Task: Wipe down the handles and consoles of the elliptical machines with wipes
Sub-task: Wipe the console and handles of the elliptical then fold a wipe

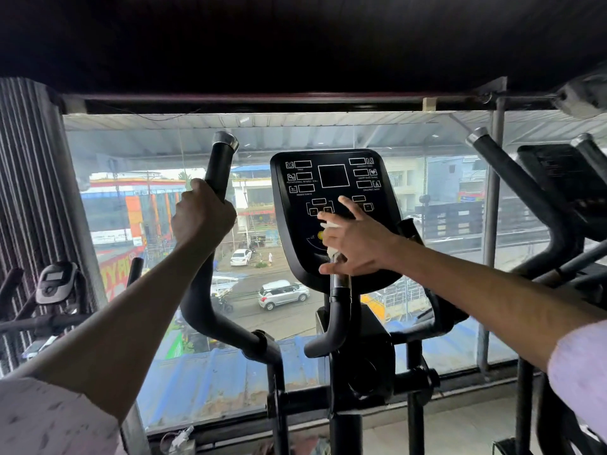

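Two hands: right hand [356, 243] presses wipe [331, 247] on console [331, 178]; left hand [202, 213] grips handle [220, 165].

Left hand [201, 215] curled tight, right hand [353, 242] fingers spread.

The elliptical's console [331, 205] is showing a smooth black plastic face, faintly glossy, with white printed markings. The left handle [215, 178] is wearing a matt black grip that looks like foam or rubber, and a shiny chrome-look metal cap [225, 140] is topping it. The wipe [332, 238] under the right hand [356, 241] is looking like thin, crumpled white paper or cloth. The sleeve [579, 369] is showing as soft, pale, finely speckled cloth. The window glass [262, 284] is looking smooth and clear.
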